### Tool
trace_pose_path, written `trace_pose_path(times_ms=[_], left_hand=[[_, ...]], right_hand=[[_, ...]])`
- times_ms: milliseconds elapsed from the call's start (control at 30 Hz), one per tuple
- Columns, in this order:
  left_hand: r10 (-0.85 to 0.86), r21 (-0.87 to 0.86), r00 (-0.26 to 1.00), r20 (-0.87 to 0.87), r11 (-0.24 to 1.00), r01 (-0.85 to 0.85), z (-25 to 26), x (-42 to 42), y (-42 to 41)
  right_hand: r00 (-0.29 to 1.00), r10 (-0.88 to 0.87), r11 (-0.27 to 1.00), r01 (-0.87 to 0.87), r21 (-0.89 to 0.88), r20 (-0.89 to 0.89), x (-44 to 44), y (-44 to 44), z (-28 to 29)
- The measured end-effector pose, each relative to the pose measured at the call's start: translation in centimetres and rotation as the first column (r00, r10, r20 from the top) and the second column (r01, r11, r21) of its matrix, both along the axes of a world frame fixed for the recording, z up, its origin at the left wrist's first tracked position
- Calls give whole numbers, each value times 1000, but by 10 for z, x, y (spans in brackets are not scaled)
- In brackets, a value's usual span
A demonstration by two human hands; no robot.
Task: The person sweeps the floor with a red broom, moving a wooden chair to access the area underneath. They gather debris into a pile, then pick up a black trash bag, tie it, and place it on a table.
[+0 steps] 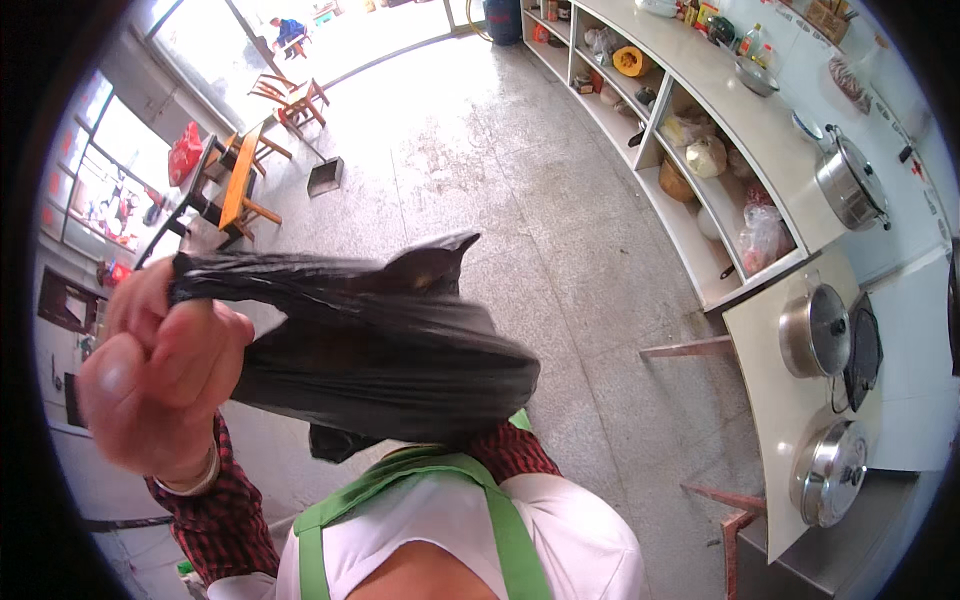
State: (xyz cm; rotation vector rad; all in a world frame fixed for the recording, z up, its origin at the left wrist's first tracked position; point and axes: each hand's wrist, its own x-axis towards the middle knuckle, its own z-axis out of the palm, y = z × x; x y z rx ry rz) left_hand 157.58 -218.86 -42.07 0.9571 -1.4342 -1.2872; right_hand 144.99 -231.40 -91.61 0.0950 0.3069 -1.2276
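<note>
My left hand (165,367) is raised at the left, its fingers closed on the gathered end of a black plastic bag (390,367). Stretched sideways in front of my chest, the bag looks slightly blurred at its right end. A loose flap of it sticks up near the top. My right hand is hidden behind or inside the bag; only the red-and-black checked sleeve (517,451) shows below it. A green apron (397,480) covers part of my white top.
Shelves with a cut pumpkin (631,61) and a cabbage (706,156) line the right, under a counter with a steel pot (851,180). More pots (814,330) stand nearer. Ahead left are a wooden bench (241,180), a chair (300,97) and a dustpan (325,177). A person (289,31) sits outside.
</note>
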Motion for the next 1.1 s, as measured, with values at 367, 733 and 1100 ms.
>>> trace_pose_path(times_ms=[367,733,1100], left_hand=[[334,203,941,-60,927,-316,-76,64,-168],[-483,371,849,216,845,386,-120,7,-332],[-824,471,414,388,563,680,-187,-140,-450]], right_hand=[[978,97,934,-26,355,-185,-16,-27,-63],[957,-152,853,254,457,-248,-17,-57,-62],[921,-346,775,389,498,-180,-56,-157,-86]])
